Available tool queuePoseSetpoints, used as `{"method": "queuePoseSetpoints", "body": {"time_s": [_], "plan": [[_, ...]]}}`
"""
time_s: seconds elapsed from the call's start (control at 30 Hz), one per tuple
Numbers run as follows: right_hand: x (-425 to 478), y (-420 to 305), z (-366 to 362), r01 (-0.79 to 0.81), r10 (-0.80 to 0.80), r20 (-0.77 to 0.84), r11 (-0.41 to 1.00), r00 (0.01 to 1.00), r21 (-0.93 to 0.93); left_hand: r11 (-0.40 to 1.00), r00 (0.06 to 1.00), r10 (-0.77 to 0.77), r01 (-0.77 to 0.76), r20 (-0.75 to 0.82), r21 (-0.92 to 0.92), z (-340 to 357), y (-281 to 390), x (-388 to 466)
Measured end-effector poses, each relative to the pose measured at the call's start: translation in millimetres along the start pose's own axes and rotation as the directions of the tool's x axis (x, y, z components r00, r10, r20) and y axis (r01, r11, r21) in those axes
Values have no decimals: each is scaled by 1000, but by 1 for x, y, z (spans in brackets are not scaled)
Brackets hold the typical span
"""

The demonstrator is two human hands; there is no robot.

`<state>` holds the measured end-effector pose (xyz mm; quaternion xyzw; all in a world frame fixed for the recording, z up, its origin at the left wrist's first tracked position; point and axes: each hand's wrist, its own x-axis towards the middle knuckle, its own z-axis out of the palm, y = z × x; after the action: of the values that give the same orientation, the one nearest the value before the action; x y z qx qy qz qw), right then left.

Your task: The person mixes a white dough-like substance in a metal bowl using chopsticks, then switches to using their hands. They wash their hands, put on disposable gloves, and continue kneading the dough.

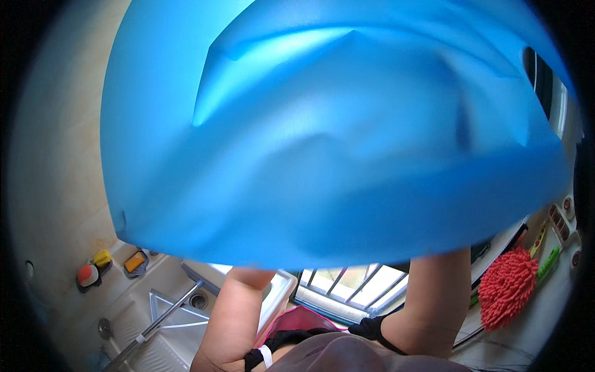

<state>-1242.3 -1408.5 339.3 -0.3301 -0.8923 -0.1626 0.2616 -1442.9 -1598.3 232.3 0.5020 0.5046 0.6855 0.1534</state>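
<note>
A large blue sheet [325, 176], thin and creased like plastic or coated fabric, spreads across most of the head view. Both of my forearms reach up behind its lower edge, the left one left of the middle and the right one further right. The sheet hides both of my hands, so what they hold cannot be told. Light shines through its upper left part, and folds run across its top and right side.
At lower left, a ribbed ceramic sink [153, 348] has a drain [198, 300] and a metal-handled tool [162, 321] across it. An orange sponge [135, 262] and a red-and-white object [88, 275] sit on its ledge. A red chenille duster [507, 288] is at right; a barred window [353, 288] below.
</note>
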Motion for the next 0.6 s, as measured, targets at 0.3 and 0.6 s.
{"method": "queuePoseSetpoints", "body": {"time_s": [0.3,0.6], "plan": [[33,-10,8,1,-1,8,1000,1000,13,826,792,-532,407,-300,-389,-76,-61,-164],[60,-8,11,-6,6,6,1000,1000,15,770,689,-599,354,-409,-531,-100,-65,-186]]}}
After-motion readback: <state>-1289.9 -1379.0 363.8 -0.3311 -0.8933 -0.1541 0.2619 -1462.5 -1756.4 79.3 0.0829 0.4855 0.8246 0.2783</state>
